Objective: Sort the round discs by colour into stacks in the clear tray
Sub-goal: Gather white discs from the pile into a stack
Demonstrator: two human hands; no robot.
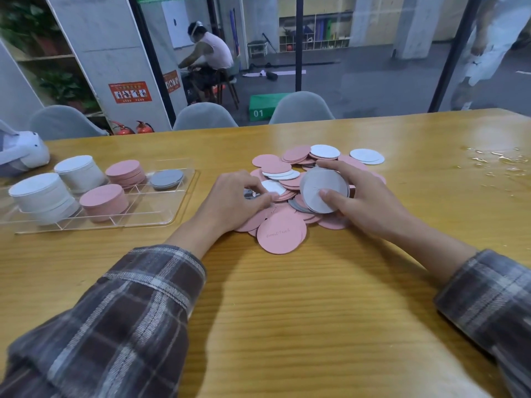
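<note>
A loose pile of pink, white and grey discs (pixel 283 235) lies in the middle of the wooden table. My right hand (pixel 360 201) grips a small stack of grey discs (pixel 321 186), tilted up, thumb on its face and fingers over its top edge. My left hand (pixel 237 201) rests on the pile's left side, fingertips pinching a disc (pixel 271 186) there. The clear tray (pixel 161 218) at the left holds two white stacks (pixel 40 192), two pink stacks (pixel 103 198) and a low grey stack (pixel 167 178).
A lone white disc (pixel 367 156) lies at the pile's far right. Crumpled clear film (pixel 500 162) sits by the table's right edge. A white bag (pixel 23 152) lies at the far left. Grey chairs (pixel 301 109) stand behind the table.
</note>
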